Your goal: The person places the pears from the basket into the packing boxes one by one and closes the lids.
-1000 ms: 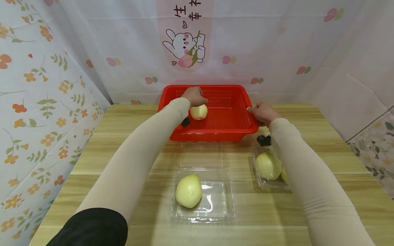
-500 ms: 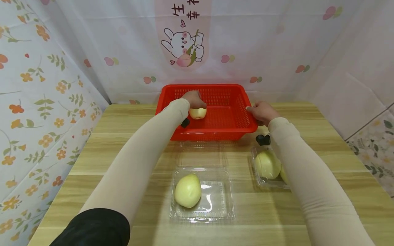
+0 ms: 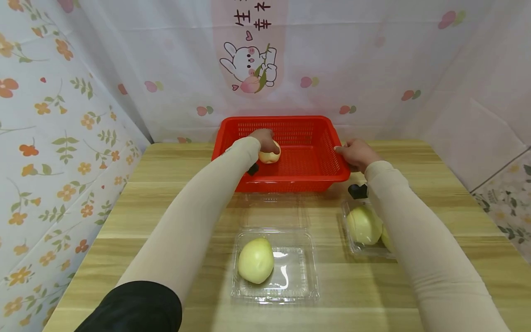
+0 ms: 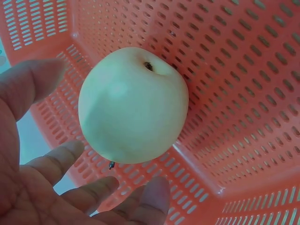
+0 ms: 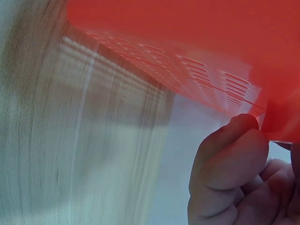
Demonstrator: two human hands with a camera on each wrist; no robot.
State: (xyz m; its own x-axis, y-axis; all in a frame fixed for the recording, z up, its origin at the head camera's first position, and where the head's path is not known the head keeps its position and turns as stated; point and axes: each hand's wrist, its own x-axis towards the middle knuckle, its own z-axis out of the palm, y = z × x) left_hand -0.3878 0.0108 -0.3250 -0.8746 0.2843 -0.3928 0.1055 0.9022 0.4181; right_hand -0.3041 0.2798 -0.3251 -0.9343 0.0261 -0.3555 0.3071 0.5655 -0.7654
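Observation:
A red plastic basket (image 3: 307,177) with slotted walls stands at the back of the table. My right hand (image 3: 357,153) grips its right rim, fingers curled under the edge in the right wrist view. Inside the basket, toward its left, lies a pale yellow pear (image 4: 133,108), its short stem pointing down toward the fingers. Around that pear, my left hand (image 3: 265,140) is spread, thumb (image 4: 35,84) on one side and the other fingers below. Gaps show between fingers and fruit in the left wrist view.
Nearest me lies a clear plastic clamshell box (image 3: 290,289), lid folded back, with one pear (image 3: 256,260) in its left half. Another clear box (image 3: 365,251) holding pears (image 3: 365,225) sits at right, partly hidden under my right sleeve. Printed cloth (image 3: 178,60) hangs behind the table.
My left hand has come down from above the pear to around it, inside the basket. The right hand stays on the basket rim.

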